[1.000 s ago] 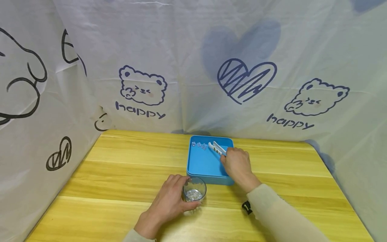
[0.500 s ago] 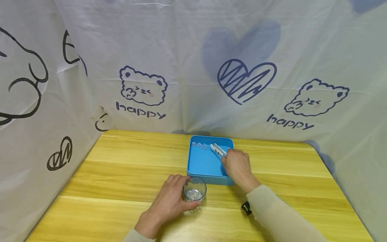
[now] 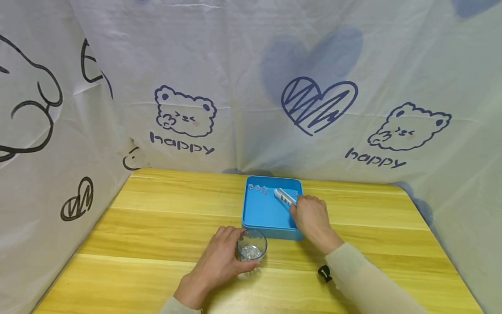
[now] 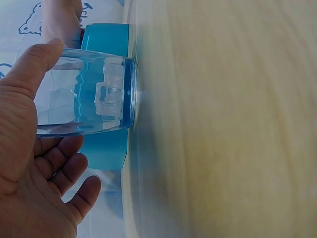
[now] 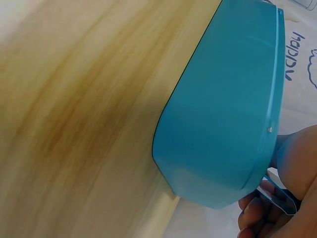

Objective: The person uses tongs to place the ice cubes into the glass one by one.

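Note:
My left hand (image 3: 219, 261) holds a clear drinking glass (image 3: 252, 244) upright on the table, thumb on the near side and fingers on the far side. Clear ice-like cubes (image 4: 110, 96) lie in the bottom of the glass. My right hand (image 3: 311, 216) grips white tongs (image 3: 286, 197) over the blue box (image 3: 251, 213); their tips point left and slightly apart. Along the box's back left lie several small clear cubes (image 3: 257, 188). Another clear cube (image 3: 295, 192) sits near the back right corner, beyond the tongs. In the right wrist view the box wall hides the tong tips.
The box stands just behind the glass on a wooden table (image 3: 164, 209). A white printed cloth (image 3: 243, 139) hangs along the table's back and sides. A black buckle-like piece (image 3: 324, 273) is by the right sleeve.
My right hand and the tongs have shifted slightly right and nearer to me. The cube at the back right has come into sight. The left hand and the glass stay in place.

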Demonstrator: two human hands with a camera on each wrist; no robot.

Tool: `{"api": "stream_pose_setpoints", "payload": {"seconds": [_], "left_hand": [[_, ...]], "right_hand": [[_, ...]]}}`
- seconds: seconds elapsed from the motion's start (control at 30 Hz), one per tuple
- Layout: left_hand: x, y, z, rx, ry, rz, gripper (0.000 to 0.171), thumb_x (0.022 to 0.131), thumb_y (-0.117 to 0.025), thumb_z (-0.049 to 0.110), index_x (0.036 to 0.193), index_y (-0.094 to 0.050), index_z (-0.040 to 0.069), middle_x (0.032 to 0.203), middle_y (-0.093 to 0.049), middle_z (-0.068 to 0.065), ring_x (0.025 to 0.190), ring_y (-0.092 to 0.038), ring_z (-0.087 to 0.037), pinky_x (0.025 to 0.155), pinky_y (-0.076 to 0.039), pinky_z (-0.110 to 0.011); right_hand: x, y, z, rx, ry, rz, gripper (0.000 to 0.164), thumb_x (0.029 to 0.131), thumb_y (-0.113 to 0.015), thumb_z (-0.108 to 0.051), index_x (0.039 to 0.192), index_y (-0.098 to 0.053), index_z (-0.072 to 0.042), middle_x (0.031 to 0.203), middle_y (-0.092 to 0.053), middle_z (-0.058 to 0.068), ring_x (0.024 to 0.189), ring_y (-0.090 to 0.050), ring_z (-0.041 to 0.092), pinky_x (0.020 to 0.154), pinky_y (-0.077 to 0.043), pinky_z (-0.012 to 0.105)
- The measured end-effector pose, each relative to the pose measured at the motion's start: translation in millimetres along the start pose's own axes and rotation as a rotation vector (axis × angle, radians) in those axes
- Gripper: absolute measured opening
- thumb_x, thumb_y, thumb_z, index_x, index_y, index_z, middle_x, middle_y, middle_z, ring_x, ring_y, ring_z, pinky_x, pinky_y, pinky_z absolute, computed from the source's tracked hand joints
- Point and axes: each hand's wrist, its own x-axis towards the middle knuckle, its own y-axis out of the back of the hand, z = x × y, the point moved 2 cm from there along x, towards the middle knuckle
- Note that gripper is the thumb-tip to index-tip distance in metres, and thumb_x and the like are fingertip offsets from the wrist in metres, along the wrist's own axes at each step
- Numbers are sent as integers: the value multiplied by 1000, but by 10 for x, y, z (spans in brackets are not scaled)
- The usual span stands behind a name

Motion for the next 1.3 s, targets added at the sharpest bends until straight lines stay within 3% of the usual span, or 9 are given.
{"api": "stream_pose_setpoints", "payload": {"seconds": [0.33,0.7,0.93,1.3], "left_hand": [[-1,4,-2,-7,10,-2,79,77,-91,54,135,-64,9,119,-66,-1,110,-54,-17,102,-50,-43],[2,1,-25,-6,6,3,77,76,-91,54,133,-65,8,118,-66,0,109,-54,-17,101,-50,-43],[4,-4,-22,-9,2,8,77,76,-91,53,133,-65,9,118,-66,0,109,-54,-17,101,-50,-42],[3,-2,-14,-10,0,3,76,76,-92,53,131,-65,8,117,-67,0,109,-54,-17,100,-50,-43]], "right_hand": [[-149,87,19,47,41,22,29,100,-71,-24,80,-62,-4,68,-52,5,66,-51,25,71,-49,45],[-334,192,62,105,99,128,25,98,-73,-19,79,-63,-6,68,-54,4,66,-49,23,66,-44,41],[-428,225,86,129,109,142,23,97,-74,-18,81,-63,-5,69,-55,4,66,-49,23,66,-43,41],[-662,364,65,196,175,203,15,94,-78,-15,87,-71,-3,77,-65,5,72,-56,22,73,-51,45]]}}
